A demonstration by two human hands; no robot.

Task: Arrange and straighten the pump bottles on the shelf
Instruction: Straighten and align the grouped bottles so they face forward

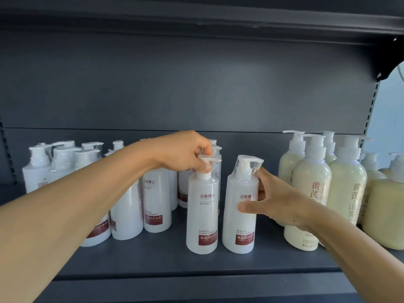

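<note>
Two white pump bottles with red labels stand side by side near the front of the dark shelf [153,265]. My left hand [185,153] grips the pump head of the left one [202,215] from above. My right hand [277,204] holds the body of the right one [239,217], thumb across its front and fingers behind it. This bottle leans slightly left. More white bottles of the same kind [129,211] stand in a loose group to the left and behind, partly hidden by my left forearm.
A cluster of cream-coloured pump bottles [310,189] fills the right end of the shelf, close to my right wrist. The dark back panel [196,95] rises behind, and an upper shelf [218,20] hangs overhead. Bare shelf surface lies in front of the two held bottles.
</note>
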